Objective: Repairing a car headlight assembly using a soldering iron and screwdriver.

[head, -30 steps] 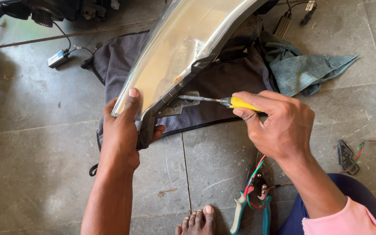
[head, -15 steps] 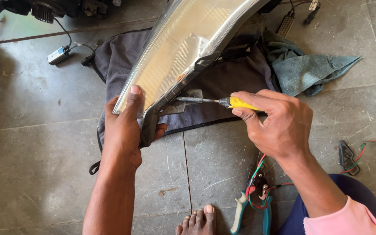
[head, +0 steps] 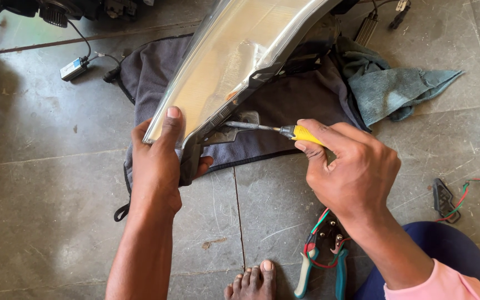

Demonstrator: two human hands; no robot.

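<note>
**Screwdriver at the headlamp's lower bracket**

While your left hand (head: 159, 161) clamps the near corner of the car headlamp (head: 234, 61), thumb pressed flat on the clear lens and fingers curled behind the dark housing, your right hand (head: 351, 166) is closed around the yellow-handled screwdriver (head: 284, 131). Its metal shaft points left, and the tip sits at the grey mounting bracket (head: 240, 125) on the lamp's underside. The two hands stay apart, with the bracket between them. The headlamp stands tilted on a dark cloth (head: 295, 105) spread over the grey tiled floor (head: 40, 194), running up and away from you. A teal rag (head: 395, 89) lies beside the cloth to the right. Near your bare foot (head: 251, 283) rest teal-handled pliers (head: 323, 261) tangled with red and green wire.
</note>
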